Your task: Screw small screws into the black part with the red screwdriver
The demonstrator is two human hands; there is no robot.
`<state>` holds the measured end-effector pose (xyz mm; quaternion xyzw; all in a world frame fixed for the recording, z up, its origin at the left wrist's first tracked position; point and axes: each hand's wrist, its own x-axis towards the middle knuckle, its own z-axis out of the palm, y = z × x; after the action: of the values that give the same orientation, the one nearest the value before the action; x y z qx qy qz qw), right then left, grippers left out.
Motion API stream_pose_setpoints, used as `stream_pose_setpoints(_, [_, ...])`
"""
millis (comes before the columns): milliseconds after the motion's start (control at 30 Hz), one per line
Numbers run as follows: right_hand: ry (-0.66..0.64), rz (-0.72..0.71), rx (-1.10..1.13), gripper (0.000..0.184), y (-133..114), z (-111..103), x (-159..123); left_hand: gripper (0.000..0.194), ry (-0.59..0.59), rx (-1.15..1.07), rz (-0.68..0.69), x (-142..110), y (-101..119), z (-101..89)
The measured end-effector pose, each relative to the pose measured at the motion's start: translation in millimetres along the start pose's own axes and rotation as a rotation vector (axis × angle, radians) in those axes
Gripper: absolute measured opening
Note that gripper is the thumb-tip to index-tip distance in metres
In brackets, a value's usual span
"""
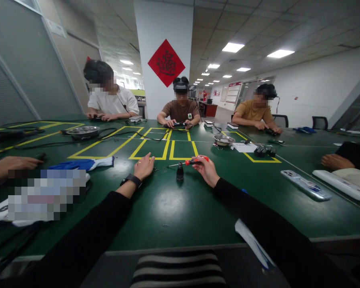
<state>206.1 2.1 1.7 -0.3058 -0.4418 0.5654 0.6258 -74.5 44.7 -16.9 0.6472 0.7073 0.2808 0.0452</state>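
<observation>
My right hand (206, 170) grips a red-handled screwdriver (195, 161), held level above the green table (168, 208) with its metal tip pointing left. Just below that tip a small black cylindrical part (180, 173) stands upright on the table. My left hand (144, 166) rests on the table to the left of the part, fingers curled loosely, with nothing visible in it. A black watch sits on that wrist. Both my arms are in black sleeves.
Three people sit at the far side working on small devices. Metal bowls (83, 131) (223, 139), black cables, yellow tape outlines, a phone (306, 185) and a white bar (340, 185) lie about. Other people's hands (15, 163) (336, 161) rest at both sides.
</observation>
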Motion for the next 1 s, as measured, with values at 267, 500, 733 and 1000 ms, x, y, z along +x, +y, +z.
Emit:
stream_pose_setpoints(267, [-0.098,0.047,0.046,0.017,1,3,-4,0.051,-0.149,0.270,0.184,-7,2,6.6])
stream_pose_setpoints(500, [-0.123,0.048,0.052,0.018,1,7,-6,0.049,-0.190,0.279,0.201,-4,0,7.4])
stream_pose_setpoints(733, [-0.179,0.068,0.004,0.020,1,14,-8,0.048,-0.185,0.256,0.201,-5,1,7.9])
stream_pose_setpoints(1000, [-0.103,0.059,0.069,0.018,5,8,-2,0.047,-0.184,0.195,0.182,-5,2,7.9])
